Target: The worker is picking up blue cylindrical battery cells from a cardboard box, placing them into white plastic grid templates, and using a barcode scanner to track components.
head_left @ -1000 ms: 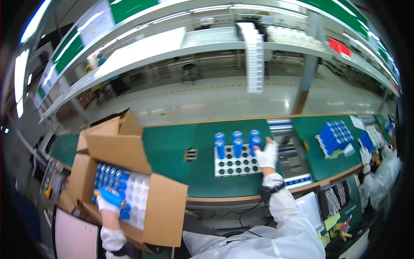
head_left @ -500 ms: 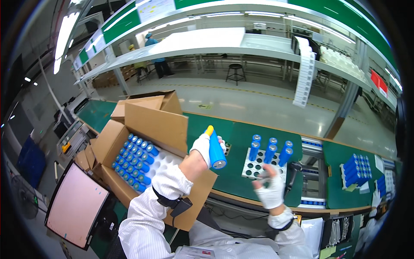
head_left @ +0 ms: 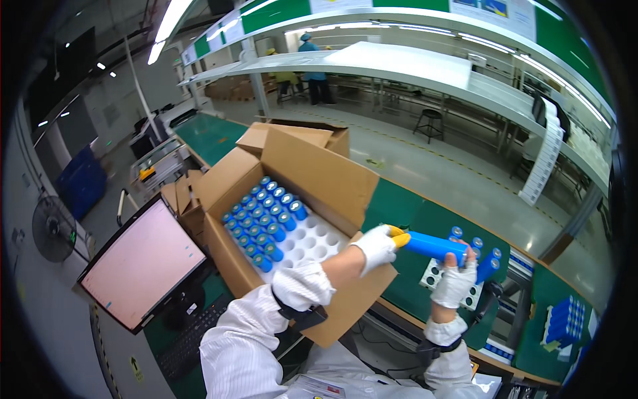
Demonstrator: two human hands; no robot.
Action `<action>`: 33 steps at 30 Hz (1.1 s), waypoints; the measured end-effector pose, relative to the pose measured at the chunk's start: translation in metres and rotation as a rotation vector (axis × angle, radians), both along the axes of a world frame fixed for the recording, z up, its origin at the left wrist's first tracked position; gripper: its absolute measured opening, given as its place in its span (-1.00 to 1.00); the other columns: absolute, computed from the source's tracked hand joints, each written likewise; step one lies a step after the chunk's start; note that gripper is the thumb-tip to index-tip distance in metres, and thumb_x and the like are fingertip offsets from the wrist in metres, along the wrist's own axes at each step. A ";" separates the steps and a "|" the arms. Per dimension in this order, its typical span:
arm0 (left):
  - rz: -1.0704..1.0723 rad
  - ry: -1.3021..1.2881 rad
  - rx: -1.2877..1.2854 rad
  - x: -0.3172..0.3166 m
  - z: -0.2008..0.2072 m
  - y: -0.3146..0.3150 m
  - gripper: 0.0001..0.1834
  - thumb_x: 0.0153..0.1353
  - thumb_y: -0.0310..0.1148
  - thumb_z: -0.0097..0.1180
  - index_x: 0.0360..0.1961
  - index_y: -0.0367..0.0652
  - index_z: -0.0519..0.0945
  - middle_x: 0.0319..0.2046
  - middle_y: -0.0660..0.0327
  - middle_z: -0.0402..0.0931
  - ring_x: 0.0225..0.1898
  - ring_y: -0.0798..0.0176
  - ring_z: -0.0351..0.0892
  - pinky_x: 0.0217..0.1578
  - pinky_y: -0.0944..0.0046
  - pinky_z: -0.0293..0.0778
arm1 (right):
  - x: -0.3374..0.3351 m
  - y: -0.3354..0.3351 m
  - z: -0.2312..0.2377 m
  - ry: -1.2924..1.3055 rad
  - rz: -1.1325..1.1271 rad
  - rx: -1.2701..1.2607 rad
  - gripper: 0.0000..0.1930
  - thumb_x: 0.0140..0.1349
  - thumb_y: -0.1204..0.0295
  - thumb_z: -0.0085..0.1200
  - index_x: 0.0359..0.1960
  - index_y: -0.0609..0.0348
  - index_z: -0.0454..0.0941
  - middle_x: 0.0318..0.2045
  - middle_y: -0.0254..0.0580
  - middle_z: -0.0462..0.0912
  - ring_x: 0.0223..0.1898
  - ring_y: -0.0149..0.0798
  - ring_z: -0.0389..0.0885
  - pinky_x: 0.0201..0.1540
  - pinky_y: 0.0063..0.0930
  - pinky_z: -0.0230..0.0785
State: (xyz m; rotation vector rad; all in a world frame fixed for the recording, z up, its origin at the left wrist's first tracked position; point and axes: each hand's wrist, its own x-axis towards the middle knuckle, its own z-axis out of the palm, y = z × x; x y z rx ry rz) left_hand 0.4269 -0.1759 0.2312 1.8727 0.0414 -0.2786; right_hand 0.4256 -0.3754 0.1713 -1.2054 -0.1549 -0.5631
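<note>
A blue cylindrical battery cell (head_left: 432,246) lies nearly level between my two hands, above the green bench. My left hand (head_left: 380,249), in a white glove with yellow fingertips, is closed at its left end. At its right end, the bare fingertips of my right hand (head_left: 456,282) grip the cell; the rest of that hand is in a white glove. Under and behind the right hand is a white tray with round holes (head_left: 432,274), partly hidden, with several upright blue cells (head_left: 490,263) in it. An open cardboard box (head_left: 229,263) stands to the left, its white holed insert (head_left: 307,245) partly filled with blue cells (head_left: 256,223).
A monitor (head_left: 146,266) and a keyboard (head_left: 193,336) are at the left. A black handheld tool (head_left: 488,296) lies beside the tray. Rails (head_left: 508,312) run right of it, with another block of blue cells (head_left: 565,322) beyond. A shelf (head_left: 399,66) spans the back; a person (head_left: 314,70) stands far off.
The view has swung left. My left hand has carried the cell rightward and turned it from upright to nearly level. My right hand has risen from beside the tray and taken its right end.
</note>
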 end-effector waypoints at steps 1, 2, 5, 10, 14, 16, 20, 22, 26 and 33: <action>0.048 -0.125 0.115 -0.008 0.001 0.022 -0.59 0.27 -0.19 0.21 0.06 -0.18 0.54 -0.15 0.12 0.60 -0.14 0.21 0.61 -0.07 0.22 0.53 | 0.006 -0.008 -0.006 0.003 -0.009 -0.059 -0.56 0.17 0.38 0.34 0.05 0.19 0.48 -0.09 -0.17 0.59 -0.12 -0.34 0.55 -0.19 -0.54 0.49; 0.083 -0.251 0.230 -0.018 0.002 0.046 -0.58 0.24 -0.17 0.23 0.04 -0.18 0.58 -0.16 0.12 0.63 -0.16 0.22 0.63 -0.09 0.26 0.53 | 0.010 -0.018 -0.009 0.006 -0.032 -0.119 -0.58 0.17 0.40 0.34 0.03 0.20 0.48 -0.09 -0.17 0.58 -0.11 -0.34 0.55 -0.16 -0.52 0.49; 0.162 -0.486 0.792 -0.045 -0.010 0.126 -0.61 0.20 -0.13 0.22 -0.06 -0.15 0.64 -0.15 0.01 0.63 -0.13 -0.04 0.62 -0.08 0.16 0.53 | 0.039 -0.055 -0.035 -0.005 -0.213 -0.430 -0.60 0.10 0.47 0.37 -0.03 0.24 0.51 -0.11 -0.18 0.58 -0.11 -0.27 0.56 0.01 -0.43 0.43; 0.194 -0.153 1.345 -0.092 -0.064 0.228 -0.46 0.03 -0.08 0.33 0.05 -0.04 0.61 0.28 0.05 0.34 0.28 -0.15 0.26 0.29 0.03 0.25 | 0.081 -0.085 -0.080 0.036 -0.376 -0.924 -0.56 -0.08 0.35 0.46 -0.14 0.16 0.58 -0.27 -0.11 0.60 -0.24 -0.14 0.60 -0.12 -0.31 0.47; 0.356 -0.029 1.187 -0.103 -0.096 0.248 -0.43 -0.04 -0.19 0.44 0.04 -0.05 0.61 0.36 0.04 0.23 0.35 -0.17 0.17 0.32 0.04 0.24 | 0.101 -0.085 -0.110 0.140 -0.351 -1.033 -0.49 -0.11 0.29 0.49 -0.12 0.17 0.57 -0.26 -0.06 0.63 -0.22 -0.04 0.64 -0.14 -0.27 0.49; 0.364 -0.041 1.142 -0.097 -0.100 0.242 -0.46 -0.05 -0.26 0.46 0.01 -0.09 0.61 0.37 0.04 0.20 0.35 -0.18 0.15 0.31 0.04 0.24 | 0.102 -0.090 -0.108 0.141 -0.293 -1.026 -0.51 -0.09 0.30 0.47 -0.11 0.19 0.57 -0.22 -0.01 0.61 -0.16 0.02 0.63 -0.09 -0.24 0.49; 0.422 -0.088 1.096 -0.091 -0.107 0.240 -0.47 -0.08 -0.34 0.48 -0.03 -0.19 0.60 0.36 0.03 0.21 0.36 -0.19 0.13 0.32 0.02 0.23 | 0.102 -0.088 -0.108 0.180 -0.222 -1.034 -0.51 -0.08 0.29 0.46 -0.12 0.23 0.57 -0.23 0.00 0.58 -0.17 0.04 0.61 -0.09 -0.23 0.48; 0.417 -0.124 1.121 -0.092 -0.110 0.243 -0.48 -0.09 -0.36 0.48 -0.06 -0.26 0.60 0.35 0.03 0.22 0.37 -0.19 0.12 0.33 0.02 0.20 | 0.104 -0.086 -0.113 0.146 -0.220 -1.070 -0.47 -0.09 0.27 0.47 -0.09 0.26 0.55 -0.23 0.01 0.58 -0.16 0.04 0.61 -0.08 -0.22 0.48; 0.426 -0.115 1.054 -0.092 -0.113 0.242 -0.47 -0.08 -0.43 0.46 -0.04 -0.31 0.56 0.36 0.01 0.20 0.40 -0.21 0.07 0.36 0.03 0.14 | 0.109 -0.078 -0.116 0.140 -0.206 -1.085 -0.46 -0.09 0.27 0.47 -0.09 0.26 0.55 -0.24 0.01 0.59 -0.17 0.04 0.62 -0.10 -0.23 0.48; 0.710 -0.254 0.699 -0.108 -0.096 0.267 -0.54 0.15 -0.59 0.26 0.10 -0.28 0.47 -0.17 0.18 0.51 -0.25 0.34 0.47 -0.24 0.35 0.50 | 0.116 -0.082 -0.118 0.147 -0.209 -1.115 -0.47 -0.07 0.23 0.46 -0.10 0.26 0.56 -0.23 0.01 0.60 -0.15 0.06 0.62 -0.08 -0.22 0.48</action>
